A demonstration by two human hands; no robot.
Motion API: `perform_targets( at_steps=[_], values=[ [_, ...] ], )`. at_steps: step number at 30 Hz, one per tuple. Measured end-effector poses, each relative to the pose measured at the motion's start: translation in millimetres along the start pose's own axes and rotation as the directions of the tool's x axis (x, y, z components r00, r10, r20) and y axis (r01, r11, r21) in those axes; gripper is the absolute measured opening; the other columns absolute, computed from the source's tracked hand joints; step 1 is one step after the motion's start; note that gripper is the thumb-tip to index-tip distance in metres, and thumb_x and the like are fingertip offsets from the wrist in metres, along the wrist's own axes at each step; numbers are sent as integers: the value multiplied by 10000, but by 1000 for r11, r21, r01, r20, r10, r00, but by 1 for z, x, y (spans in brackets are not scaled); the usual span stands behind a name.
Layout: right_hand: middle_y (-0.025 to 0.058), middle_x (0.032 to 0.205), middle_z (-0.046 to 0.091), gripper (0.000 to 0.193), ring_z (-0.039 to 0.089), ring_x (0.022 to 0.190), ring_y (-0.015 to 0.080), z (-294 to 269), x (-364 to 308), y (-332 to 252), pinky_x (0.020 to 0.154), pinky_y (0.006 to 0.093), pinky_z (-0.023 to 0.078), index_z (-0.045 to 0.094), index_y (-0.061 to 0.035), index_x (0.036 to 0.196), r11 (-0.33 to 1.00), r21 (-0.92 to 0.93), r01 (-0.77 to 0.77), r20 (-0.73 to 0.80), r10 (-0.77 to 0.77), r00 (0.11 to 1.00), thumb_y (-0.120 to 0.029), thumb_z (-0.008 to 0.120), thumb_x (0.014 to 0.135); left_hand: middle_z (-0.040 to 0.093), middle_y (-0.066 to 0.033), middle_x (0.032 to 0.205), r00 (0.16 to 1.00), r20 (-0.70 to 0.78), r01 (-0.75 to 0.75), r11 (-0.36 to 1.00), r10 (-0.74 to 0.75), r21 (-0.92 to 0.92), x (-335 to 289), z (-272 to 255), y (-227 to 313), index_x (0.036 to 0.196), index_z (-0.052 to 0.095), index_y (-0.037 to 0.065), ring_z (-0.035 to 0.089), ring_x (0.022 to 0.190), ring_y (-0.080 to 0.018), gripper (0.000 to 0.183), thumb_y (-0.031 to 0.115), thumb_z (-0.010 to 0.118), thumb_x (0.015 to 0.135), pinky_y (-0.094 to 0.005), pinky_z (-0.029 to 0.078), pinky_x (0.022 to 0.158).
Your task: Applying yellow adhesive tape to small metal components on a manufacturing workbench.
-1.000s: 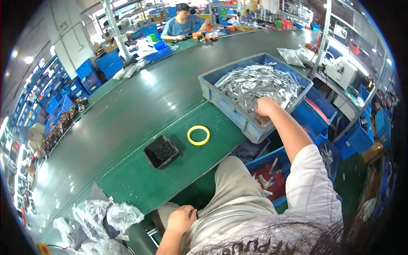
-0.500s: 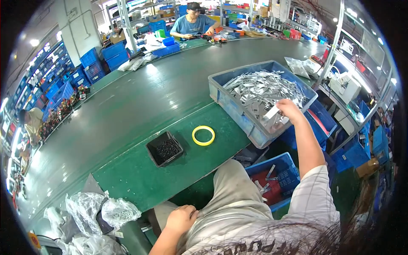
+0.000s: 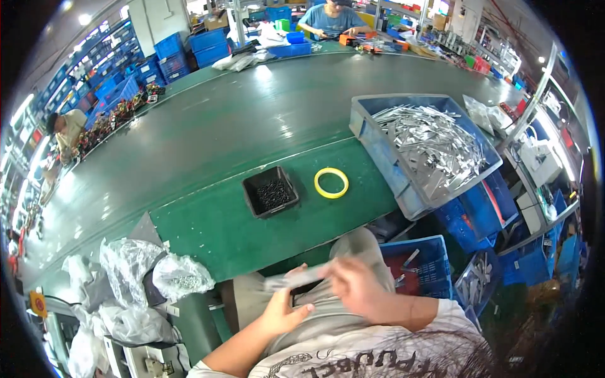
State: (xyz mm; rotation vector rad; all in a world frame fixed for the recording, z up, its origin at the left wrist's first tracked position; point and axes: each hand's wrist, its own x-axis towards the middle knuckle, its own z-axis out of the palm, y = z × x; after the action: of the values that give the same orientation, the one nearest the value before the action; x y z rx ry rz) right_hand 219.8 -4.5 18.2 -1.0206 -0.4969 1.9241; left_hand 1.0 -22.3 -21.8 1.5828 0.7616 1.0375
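Note:
My right hand [image 3: 356, 286], blurred by motion, pinches one end of a flat silvery metal strip [image 3: 296, 278] above my lap. The strip's other end reaches over my left hand [image 3: 282, 313], whose thumb stands apart from the fingers. Those fingers are partly covered by the strip, so whether they touch it is unclear. To the right on the bench, a large blue-grey tub [image 3: 389, 165] holds a heap of similar metal strips [image 3: 441, 142].
A black bin [image 3: 255, 205] of small dark parts and a yellow tape roll [image 3: 331, 183] sit on the green bench [image 3: 208, 236]. Plastic bags [image 3: 183, 280] lie left. Below the tub stands a blue crate [image 3: 441, 268] with a few strips. Another person [image 3: 334, 19] works across the conveyor [image 3: 239, 120].
My right hand has come from the tub down to my lap with the metal strip. My left hand has risen from my leg towards it. The whole view has shifted.

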Motion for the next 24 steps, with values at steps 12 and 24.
perform_targets(
  at_steps=[12,24],
  values=[
    [138,998,661,251,641,918,274,12,80,-6,843,384,512,644,-14,1023,147,-780,609,469,-506,723,-196,720,868,465,-63,653,823,-511,-82,838,-249,-539,-14,-5,3,841,456,70,512,588,-207,269,244,425,1044,-374,479,589],
    [57,1042,687,228,603,1055,307,-2,191,-86,900,464,423,732,-134,917,-495,-869,20,374,-629,681,-347,720,837,509,-19,682,810,-435,262,905,-395,-335,-9,-10,-16,872,510,65,522,592,-120,125,88,574,977,-292,475,577]
  ],
)
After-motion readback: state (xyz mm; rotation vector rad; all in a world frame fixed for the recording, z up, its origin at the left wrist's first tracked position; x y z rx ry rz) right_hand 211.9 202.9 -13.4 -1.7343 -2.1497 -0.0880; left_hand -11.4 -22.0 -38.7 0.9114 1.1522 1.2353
